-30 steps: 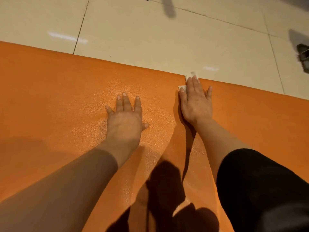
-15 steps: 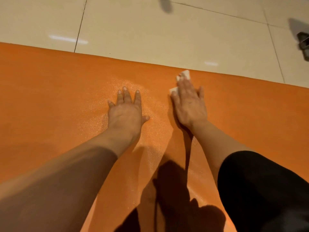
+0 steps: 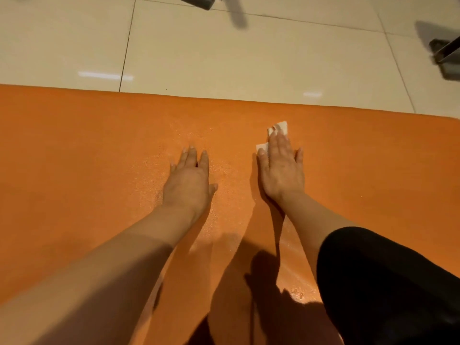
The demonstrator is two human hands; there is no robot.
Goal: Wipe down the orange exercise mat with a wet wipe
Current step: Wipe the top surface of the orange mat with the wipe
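Tiled floor (image 3: 224, 58) at 12 o'clock. Orange mat (image 3: 74, 158): damp sheen mid-strip only; flanks likely left. My right hand (image 3: 281, 168) flat, pressing wipe (image 3: 280, 127); left hand (image 3: 189, 180) flat, bracing.

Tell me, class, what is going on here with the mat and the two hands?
A person leans over an orange exercise mat laid on a tiled floor. The right hand lies flat on a white wet wipe, pressing it onto the mat a little short of the far edge. The left hand rests flat on the mat beside it, holding nothing. The mat surface around and below the hands glistens as if damp.
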